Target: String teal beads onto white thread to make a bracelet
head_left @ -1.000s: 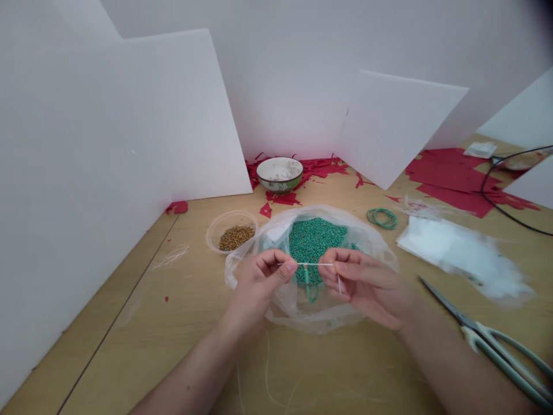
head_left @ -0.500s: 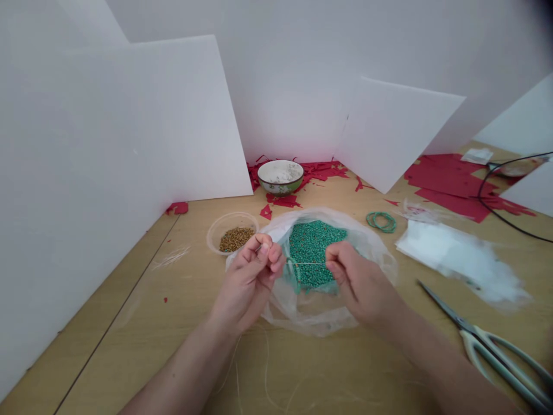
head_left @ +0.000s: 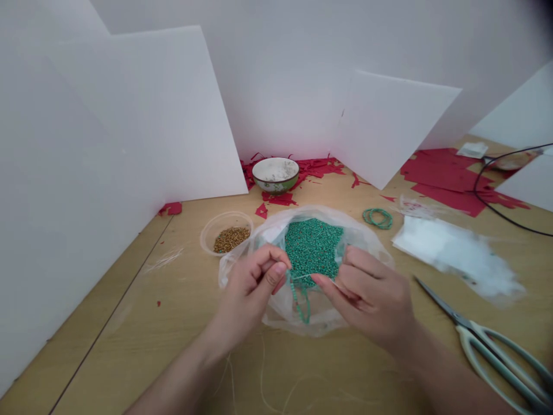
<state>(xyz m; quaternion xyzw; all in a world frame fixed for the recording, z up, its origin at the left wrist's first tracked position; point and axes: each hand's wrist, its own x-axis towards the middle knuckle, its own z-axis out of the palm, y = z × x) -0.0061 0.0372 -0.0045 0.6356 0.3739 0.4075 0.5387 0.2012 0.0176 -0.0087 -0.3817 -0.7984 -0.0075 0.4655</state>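
Observation:
Over a clear plastic bag [head_left: 332,324] full of small green beads [head_left: 315,245], both hands grip a thin pale thread [head_left: 301,278]. My left hand [head_left: 259,282] pinches it between thumb and fingertips, close to a loop of strung green beads [head_left: 306,314] that hangs beneath. With fingers curled into the palm, my right hand [head_left: 367,291] holds the thread's other side, its thumb stretched toward the left hand. A short stretch of thread shows between them. The exact pinch points are hidden by the fingers.
A clear tub of gold beads [head_left: 232,237] stands left of the bag, a patterned bowl [head_left: 275,173] behind it. Green bead rings [head_left: 377,218], white plastic bags [head_left: 453,253] and scissors [head_left: 470,331] lie to the right. Loose thread [head_left: 262,369] trails in front; red paper scraps [head_left: 440,173] lie behind.
Both hands have come lower and nearer each other. The right hand has turned, its thumb now pointing left, and the beaded loop hangs more plainly below the left fingers.

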